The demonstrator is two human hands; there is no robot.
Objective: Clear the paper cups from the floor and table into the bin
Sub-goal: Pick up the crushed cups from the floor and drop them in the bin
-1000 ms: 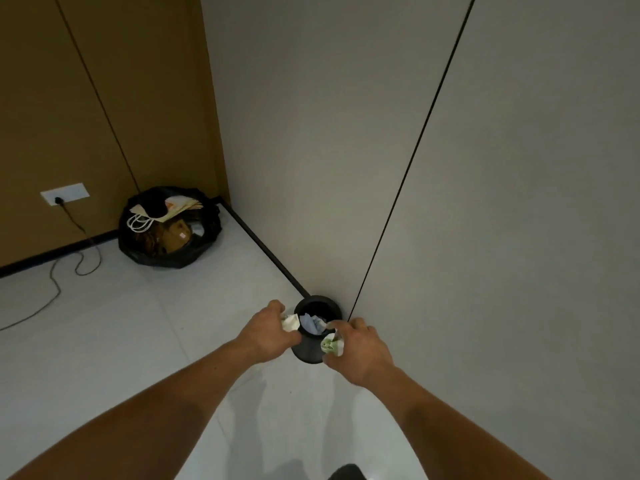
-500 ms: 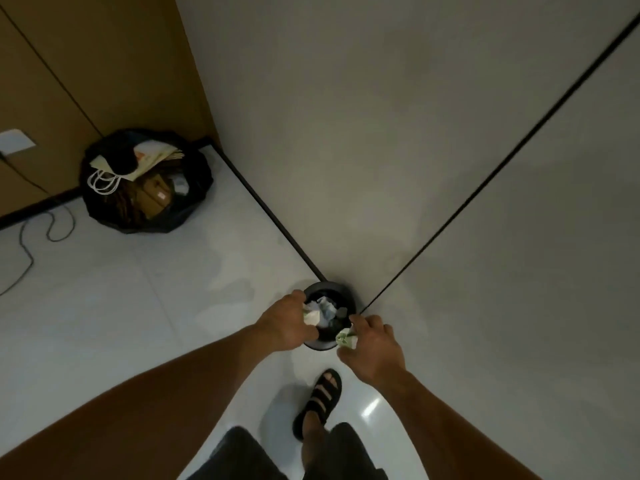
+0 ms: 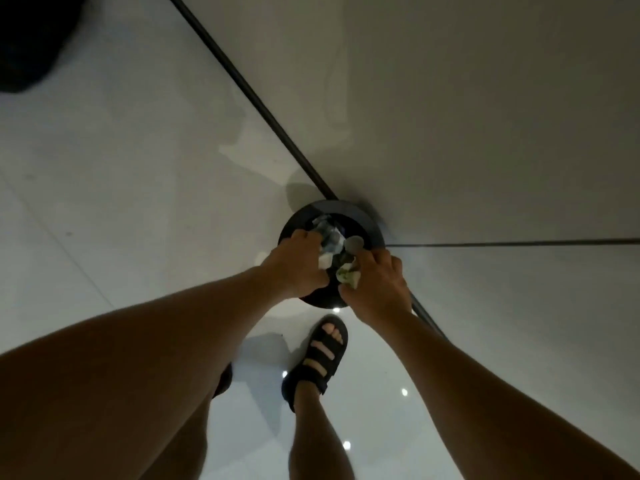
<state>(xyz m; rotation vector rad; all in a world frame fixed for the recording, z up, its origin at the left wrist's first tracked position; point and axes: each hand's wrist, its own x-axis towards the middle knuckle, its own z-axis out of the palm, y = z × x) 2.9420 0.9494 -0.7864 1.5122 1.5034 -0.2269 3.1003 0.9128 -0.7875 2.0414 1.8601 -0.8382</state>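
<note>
The left hand [image 3: 294,268] and right hand [image 3: 374,289] hovered side by side above the bin [image 3: 372,225] directly beneath them. The left pinched a crushed white cup [image 3: 325,262]; the right gripped a crushed green-and-white cup [image 3: 348,276]. Both cups looked light and soft, so they could probably be held by any fold.

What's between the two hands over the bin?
Head view: just the crushed cups they grip, white cup in the left hand, green-printed cup in the right hand, above the filled bin.
</note>
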